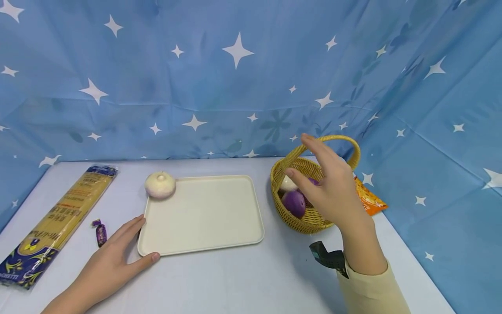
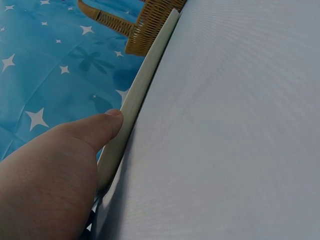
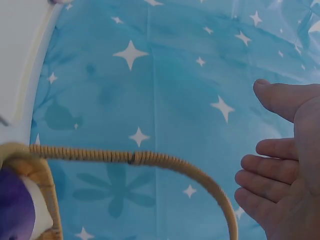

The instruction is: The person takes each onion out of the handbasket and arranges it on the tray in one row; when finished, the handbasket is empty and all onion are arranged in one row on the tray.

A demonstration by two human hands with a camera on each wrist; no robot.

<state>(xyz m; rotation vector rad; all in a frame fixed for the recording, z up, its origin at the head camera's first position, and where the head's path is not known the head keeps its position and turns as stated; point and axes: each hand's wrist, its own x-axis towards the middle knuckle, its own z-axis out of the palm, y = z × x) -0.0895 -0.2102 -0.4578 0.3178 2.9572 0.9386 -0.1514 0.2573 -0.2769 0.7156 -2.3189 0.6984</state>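
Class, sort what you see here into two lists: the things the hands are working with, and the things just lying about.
In use:
left hand, resting at the tray's corner
right hand, open over the basket
purple onion and white onion in the basket
onion at the tray's far corner

Lying about:
spaghetti pack
candy
orange packet

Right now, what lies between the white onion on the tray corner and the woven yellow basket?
In the head view, only the bare cream rectangular plastic tray lies between the white onion and the woven yellow basket.
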